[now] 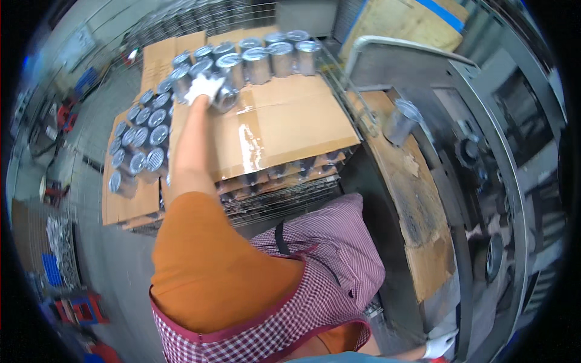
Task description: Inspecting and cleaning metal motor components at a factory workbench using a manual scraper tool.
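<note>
My left hand (pixel 203 88), in a white glove, is stretched out to the far side of a cardboard sheet (pixel 290 124). Its fingers are closed at a tilted metal can (pixel 226 99), partly covering it. Behind and beside it, several upright silver cans (pixel 257 65) stand in rows along the sheet's far edge. More cans (pixel 140 138) are on a lower cardboard layer (pixel 142 199) to the left. At the lower right, my right hand (pixel 440 345), also white-gloved, rests near the machine frame's edge; its fingers are too small and partly hidden to read.
The stack of cardboard and cans sits in a wire cage (pixel 284 206). To the right, a single can (pixel 401 122) stands on a worn cardboard-covered ledge (pixel 417 212) beside a metal machine (pixel 514 181). A red and blue crate (pixel 82 308) is on the floor at left.
</note>
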`<move>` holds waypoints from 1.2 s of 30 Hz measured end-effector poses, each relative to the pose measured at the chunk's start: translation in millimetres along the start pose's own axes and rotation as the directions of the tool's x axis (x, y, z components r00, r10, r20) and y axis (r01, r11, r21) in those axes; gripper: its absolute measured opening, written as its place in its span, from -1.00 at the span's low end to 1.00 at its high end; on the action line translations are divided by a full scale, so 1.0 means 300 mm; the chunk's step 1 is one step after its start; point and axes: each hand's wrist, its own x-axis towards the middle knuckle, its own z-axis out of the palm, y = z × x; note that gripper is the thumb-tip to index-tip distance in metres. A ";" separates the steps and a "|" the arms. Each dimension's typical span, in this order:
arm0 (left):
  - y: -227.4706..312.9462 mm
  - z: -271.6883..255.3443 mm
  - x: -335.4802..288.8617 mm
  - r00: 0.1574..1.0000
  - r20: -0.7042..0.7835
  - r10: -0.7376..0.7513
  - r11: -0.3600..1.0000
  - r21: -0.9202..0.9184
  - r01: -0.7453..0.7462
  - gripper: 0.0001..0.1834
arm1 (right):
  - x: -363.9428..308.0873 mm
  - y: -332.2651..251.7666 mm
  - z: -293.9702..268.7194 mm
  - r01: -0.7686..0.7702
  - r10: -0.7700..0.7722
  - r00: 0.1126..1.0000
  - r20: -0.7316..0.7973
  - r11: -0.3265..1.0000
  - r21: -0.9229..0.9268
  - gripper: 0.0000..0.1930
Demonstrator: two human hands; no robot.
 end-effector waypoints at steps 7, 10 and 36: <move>0.009 0.036 -0.001 0.972 -0.043 0.229 0.966 -0.109 -0.233 -0.30 | -0.041 -0.039 0.026 -0.036 0.034 0.999 -0.017 0.994 -0.107 -0.42; 0.233 0.028 -0.243 0.860 -0.098 0.500 0.865 0.085 -0.494 -0.61 | -0.071 -0.079 0.002 -0.060 0.058 0.997 -0.047 0.998 -0.029 -0.45; 1.213 0.239 -0.830 0.350 0.019 0.936 0.351 -0.055 -0.935 -0.58 | -0.121 -0.041 0.001 -0.066 0.069 0.990 -0.124 0.997 0.026 -0.60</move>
